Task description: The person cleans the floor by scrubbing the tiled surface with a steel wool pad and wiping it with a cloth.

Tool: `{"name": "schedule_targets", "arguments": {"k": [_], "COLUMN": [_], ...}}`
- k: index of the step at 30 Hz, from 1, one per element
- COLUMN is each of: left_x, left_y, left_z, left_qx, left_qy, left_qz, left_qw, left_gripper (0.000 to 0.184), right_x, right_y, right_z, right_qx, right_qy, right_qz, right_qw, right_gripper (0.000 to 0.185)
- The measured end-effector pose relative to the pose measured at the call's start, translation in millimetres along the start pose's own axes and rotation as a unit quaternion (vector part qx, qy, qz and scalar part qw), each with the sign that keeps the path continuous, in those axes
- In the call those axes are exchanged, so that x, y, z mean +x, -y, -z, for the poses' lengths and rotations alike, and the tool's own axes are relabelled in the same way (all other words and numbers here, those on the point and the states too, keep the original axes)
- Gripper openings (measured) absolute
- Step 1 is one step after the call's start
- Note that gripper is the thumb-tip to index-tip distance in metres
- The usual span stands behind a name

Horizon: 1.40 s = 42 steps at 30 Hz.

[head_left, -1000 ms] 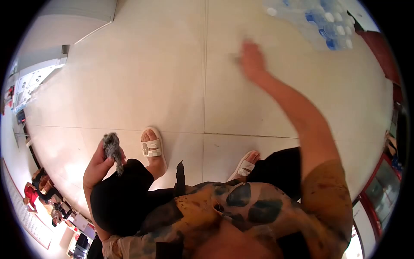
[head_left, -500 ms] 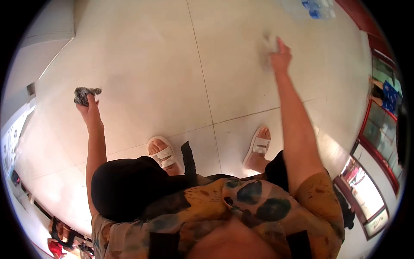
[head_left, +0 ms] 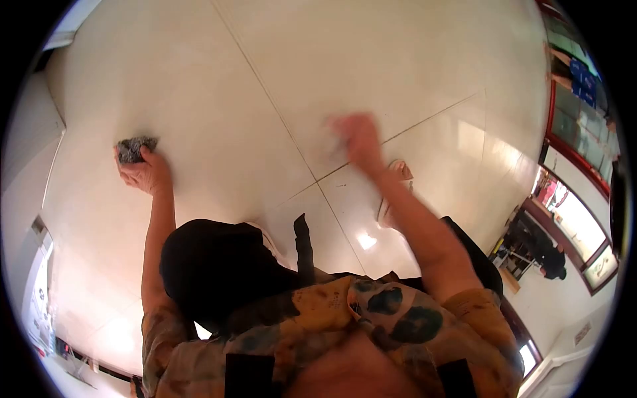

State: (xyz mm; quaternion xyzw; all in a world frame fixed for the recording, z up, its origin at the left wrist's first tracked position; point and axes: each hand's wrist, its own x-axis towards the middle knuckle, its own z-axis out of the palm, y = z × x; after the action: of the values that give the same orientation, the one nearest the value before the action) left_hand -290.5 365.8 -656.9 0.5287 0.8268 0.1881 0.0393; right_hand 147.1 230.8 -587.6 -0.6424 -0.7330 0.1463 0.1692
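My left hand (head_left: pixel 147 174) is closed round a crumpled grey scrubbing pad (head_left: pixel 135 150) at the left, over the pale tiled floor (head_left: pixel 219 119). Right of centre, my right hand (head_left: pixel 360 140) is smeared by motion, low over the floor near a joint between tiles. Something small and pale shows blurred at its fingers; I cannot make out what it is or whether the fingers grip it. My right forearm partly covers the sandal on that side (head_left: pixel 388 211).
Red-framed glass cabinets (head_left: pixel 576 136) stand along the right edge. A dark-clothed person (head_left: pixel 547 255) is near a doorway at the lower right. A white cabinet or appliance (head_left: pixel 33 152) lines the left edge. A black strap (head_left: pixel 303 244) hangs between my knees.
The view has turned, and the bottles at the upper right have left it. My right hand has swept back toward my body. My left hand has reached outward from my knee, still holding the grey pad.
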Motion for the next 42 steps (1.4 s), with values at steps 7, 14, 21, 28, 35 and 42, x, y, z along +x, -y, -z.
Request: {"name": "schedule_targets", "arguments": {"k": [7,14,21,28,35,42], "left_x": [1,1,2,1,2,2], "left_y": [12,20,24,22,17,18], "left_z": [-7,-9,-11,-10,-9,-8], "left_qx": [0.043,0.048,0.065,0.071,0.059,0.050], "left_qy": [0.030,0.018,0.019,0.051,0.032,0.016], "left_qz": [0.023,-0.004,0.001,0.047,0.032,-0.010], "left_qw": [0.998,0.999,0.998,0.995,0.997,0.999], "left_gripper": [0.063,0.064,0.064,0.065,0.066,0.063], "right_x": [76,-139,0,-38,-78,-88], "right_y": [-145,81,-81,-7,133,-38], "right_z": [29,-11,61,-53,-51,20], "right_qx": [-0.136,0.058,-0.070,-0.133,0.167,-0.215], "right_qy": [-0.080,0.249,-0.158,-0.080,0.180,0.002], "right_qz": [-0.294,-0.185,-0.266,-0.204,-0.058,-0.481], "right_qw": [0.943,0.949,0.948,0.967,0.968,0.850], "right_gripper": [0.042,0.031,0.050,0.031,0.030,0.039]}}
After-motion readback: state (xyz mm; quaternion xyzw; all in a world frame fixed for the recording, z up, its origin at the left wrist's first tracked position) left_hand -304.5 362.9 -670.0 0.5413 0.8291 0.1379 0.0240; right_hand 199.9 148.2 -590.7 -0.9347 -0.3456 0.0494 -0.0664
